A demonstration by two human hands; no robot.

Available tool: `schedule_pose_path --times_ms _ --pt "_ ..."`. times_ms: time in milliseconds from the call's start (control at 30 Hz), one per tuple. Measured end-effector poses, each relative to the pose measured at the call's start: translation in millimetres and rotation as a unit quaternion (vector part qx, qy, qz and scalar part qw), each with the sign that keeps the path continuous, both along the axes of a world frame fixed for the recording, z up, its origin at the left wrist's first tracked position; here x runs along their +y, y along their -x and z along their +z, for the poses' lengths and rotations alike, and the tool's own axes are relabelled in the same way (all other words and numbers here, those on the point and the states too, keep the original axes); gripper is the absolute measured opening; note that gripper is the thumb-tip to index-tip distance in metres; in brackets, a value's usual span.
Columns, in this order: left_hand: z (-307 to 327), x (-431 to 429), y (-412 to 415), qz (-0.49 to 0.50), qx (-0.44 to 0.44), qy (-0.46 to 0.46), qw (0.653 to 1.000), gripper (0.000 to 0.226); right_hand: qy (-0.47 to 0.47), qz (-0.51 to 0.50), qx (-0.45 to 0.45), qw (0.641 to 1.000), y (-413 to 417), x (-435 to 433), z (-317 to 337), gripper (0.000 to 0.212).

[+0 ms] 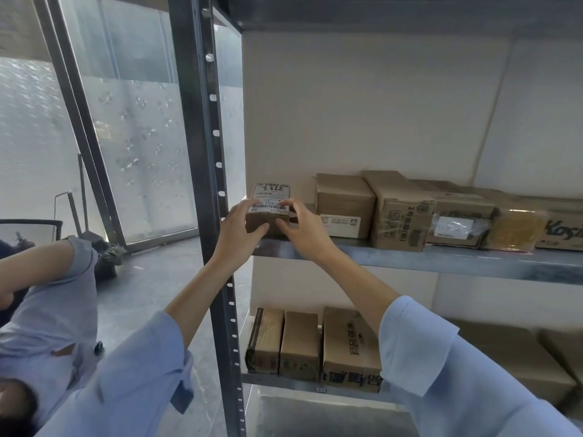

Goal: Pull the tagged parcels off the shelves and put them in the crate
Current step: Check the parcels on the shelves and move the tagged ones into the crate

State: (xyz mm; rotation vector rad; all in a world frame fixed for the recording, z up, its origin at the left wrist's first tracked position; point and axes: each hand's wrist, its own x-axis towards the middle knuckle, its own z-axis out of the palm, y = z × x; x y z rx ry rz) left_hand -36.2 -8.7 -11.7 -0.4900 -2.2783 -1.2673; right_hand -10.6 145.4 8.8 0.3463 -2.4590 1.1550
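While both hands clamp the tagged parcel (270, 209) at the left end of the grey metal shelf (441, 260), left hand (241, 227) and right hand (303, 227) grip its sides; brown boxes (400, 212) alongside, frosted window (142, 137) left, concrete floor (142, 294).

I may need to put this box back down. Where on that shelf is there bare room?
Bare shelf shows only along the front lip and in the narrow gap between the small labelled box, gripped by the left hand and right hand, and the brown box. Rightward it is crowded: boxes stand side by side, then a yellow padded envelope.
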Motion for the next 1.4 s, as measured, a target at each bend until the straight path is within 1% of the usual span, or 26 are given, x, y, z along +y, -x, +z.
schedule_pose_path --times_ms 167,300,433,533,767,933,1100,1400 --pt "0 -1 2 0.003 -0.012 0.014 1.000 0.049 -0.019 -0.005 -0.012 1.000 3 1 -3 0.038" --pt "1 -1 -2 0.006 -0.010 0.027 1.000 0.054 -0.038 -0.012 0.006 0.999 2 1 -3 0.042" --pt "4 0 -13 0.013 0.036 0.072 0.997 0.061 -0.043 -0.012 0.038 0.998 -8 3 3 0.046" --pt "10 3 -20 0.006 0.067 0.099 0.993 0.062 -0.051 -0.012 0.068 0.996 -18 6 11 0.045" --pt "23 13 -31 0.022 0.097 0.148 0.984 0.061 -0.106 -0.065 0.126 0.984 -37 28 23 0.053" --pt "28 33 -35 0.026 0.097 0.169 0.980 0.061 -0.110 -0.123 0.171 0.971 -50 47 22 0.053" --pt "31 61 -30 0.025 0.106 0.189 0.976 0.064 -0.103 -0.131 0.139 0.976 -52 67 19 0.057" --pt "37 90 -13 -0.027 0.095 0.160 0.982 0.068 -0.085 -0.116 0.113 0.983 -55 86 18 0.060"
